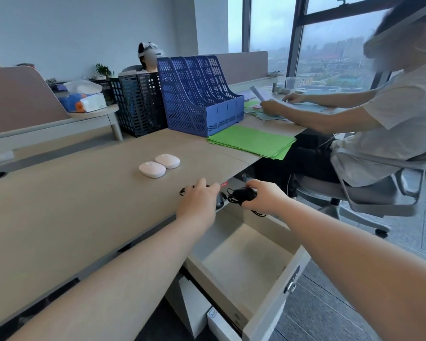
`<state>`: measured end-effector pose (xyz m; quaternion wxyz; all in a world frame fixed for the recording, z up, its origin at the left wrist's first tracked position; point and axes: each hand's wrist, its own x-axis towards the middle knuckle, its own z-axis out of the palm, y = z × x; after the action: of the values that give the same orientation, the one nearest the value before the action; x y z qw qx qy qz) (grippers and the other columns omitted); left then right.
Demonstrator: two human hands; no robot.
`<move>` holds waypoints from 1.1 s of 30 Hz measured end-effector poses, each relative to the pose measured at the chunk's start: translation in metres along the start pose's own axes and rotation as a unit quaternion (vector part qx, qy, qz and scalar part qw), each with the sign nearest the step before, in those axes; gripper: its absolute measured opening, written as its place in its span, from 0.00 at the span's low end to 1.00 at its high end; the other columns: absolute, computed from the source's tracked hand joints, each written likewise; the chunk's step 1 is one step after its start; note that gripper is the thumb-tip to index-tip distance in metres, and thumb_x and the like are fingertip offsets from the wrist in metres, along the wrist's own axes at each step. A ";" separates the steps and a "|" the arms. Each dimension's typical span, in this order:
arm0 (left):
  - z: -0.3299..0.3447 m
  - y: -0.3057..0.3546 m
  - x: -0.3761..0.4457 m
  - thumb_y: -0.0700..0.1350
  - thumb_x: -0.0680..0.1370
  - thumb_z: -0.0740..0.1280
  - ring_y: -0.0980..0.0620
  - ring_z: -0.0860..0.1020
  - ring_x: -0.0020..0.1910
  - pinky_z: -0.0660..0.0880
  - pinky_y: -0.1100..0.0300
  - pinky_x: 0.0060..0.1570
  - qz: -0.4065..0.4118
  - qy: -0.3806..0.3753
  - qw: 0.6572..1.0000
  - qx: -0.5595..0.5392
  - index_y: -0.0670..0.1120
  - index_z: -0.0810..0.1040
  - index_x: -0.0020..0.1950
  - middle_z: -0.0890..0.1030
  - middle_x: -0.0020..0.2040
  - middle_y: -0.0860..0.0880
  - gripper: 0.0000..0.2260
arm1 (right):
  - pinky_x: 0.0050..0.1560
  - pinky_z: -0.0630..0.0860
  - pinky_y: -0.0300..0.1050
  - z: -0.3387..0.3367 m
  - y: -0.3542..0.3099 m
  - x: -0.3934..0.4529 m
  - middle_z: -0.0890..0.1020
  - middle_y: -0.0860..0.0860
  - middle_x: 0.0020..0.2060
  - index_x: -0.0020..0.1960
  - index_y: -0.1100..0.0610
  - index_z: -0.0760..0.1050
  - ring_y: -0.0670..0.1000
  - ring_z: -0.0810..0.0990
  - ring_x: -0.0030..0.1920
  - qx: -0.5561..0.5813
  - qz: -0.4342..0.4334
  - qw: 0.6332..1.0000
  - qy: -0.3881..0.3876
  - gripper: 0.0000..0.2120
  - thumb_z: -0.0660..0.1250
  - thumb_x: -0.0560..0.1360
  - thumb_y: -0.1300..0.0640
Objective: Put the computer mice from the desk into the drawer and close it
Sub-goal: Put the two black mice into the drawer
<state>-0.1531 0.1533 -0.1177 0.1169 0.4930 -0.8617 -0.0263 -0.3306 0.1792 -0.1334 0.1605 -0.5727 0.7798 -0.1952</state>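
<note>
Two white computer mice [152, 169] [167, 160] lie side by side on the beige desk [71, 198]. My right hand [263, 196] grips a black wired mouse [244, 193] with its cable bunched, held over the back of the open drawer [246, 262]. My left hand [198, 203] rests at the desk's edge over another black mouse [219, 201], of which only a dark part and a cable loop show; whether the fingers hold it is hidden. The drawer is pulled far out and its visible floor is bare.
A blue file rack [202, 99] and a black one [138, 104] stand at the back of the desk. Green papers [253, 141] lie to the right. A person on a grey office chair [369, 193] sits close on the right. A tissue box [84, 102] is on the shelf.
</note>
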 end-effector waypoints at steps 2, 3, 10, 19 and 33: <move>0.003 0.013 -0.007 0.30 0.73 0.59 0.38 0.69 0.56 0.70 0.49 0.44 0.016 -0.009 1.000 0.016 0.45 0.70 0.58 0.68 0.57 0.43 0.17 | 0.54 0.80 0.49 0.002 0.011 -0.005 0.80 0.53 0.57 0.66 0.52 0.72 0.55 0.79 0.54 -0.002 0.007 1.000 -0.011 0.24 0.70 0.71 0.50; 0.006 0.019 -0.010 0.30 0.73 0.59 0.38 0.68 0.59 0.70 0.49 0.44 0.026 -0.016 0.999 0.024 0.45 0.69 0.60 0.68 0.58 0.42 0.18 | 0.53 0.80 0.49 0.004 0.015 -0.007 0.80 0.53 0.56 0.66 0.52 0.71 0.55 0.79 0.53 -0.005 0.009 1.000 -0.018 0.24 0.70 0.71 0.50; 0.055 0.050 -0.025 0.32 0.75 0.61 0.36 0.65 0.64 0.73 0.48 0.51 0.032 -0.085 0.996 0.021 0.45 0.68 0.63 0.68 0.62 0.42 0.18 | 0.40 0.74 0.41 0.030 0.039 -0.002 0.82 0.51 0.51 0.59 0.50 0.74 0.51 0.77 0.46 -0.008 0.024 0.998 -0.056 0.19 0.71 0.70 0.48; 0.132 0.034 -0.009 0.36 0.78 0.61 0.38 0.69 0.59 0.69 0.53 0.43 -0.027 -0.169 0.985 0.030 0.44 0.69 0.65 0.69 0.61 0.42 0.15 | 0.44 0.78 0.46 0.093 0.069 0.027 0.81 0.51 0.47 0.57 0.53 0.75 0.55 0.80 0.51 -0.008 0.041 0.993 -0.107 0.18 0.70 0.68 0.49; 0.202 0.006 0.011 0.43 0.75 0.68 0.33 0.64 0.68 0.74 0.48 0.58 -0.086 -0.277 0.956 0.045 0.44 0.59 0.74 0.62 0.70 0.39 0.31 | 0.60 0.74 0.53 0.162 0.088 0.061 0.67 0.60 0.63 0.71 0.49 0.62 0.63 0.71 0.62 -0.049 0.045 0.989 -0.132 0.31 0.70 0.72 0.50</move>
<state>-0.2093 0.1327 -0.3107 -0.1517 0.5432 -0.8150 -0.1328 -0.3452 0.1250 -0.3191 0.2420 -0.5647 0.7858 -0.0719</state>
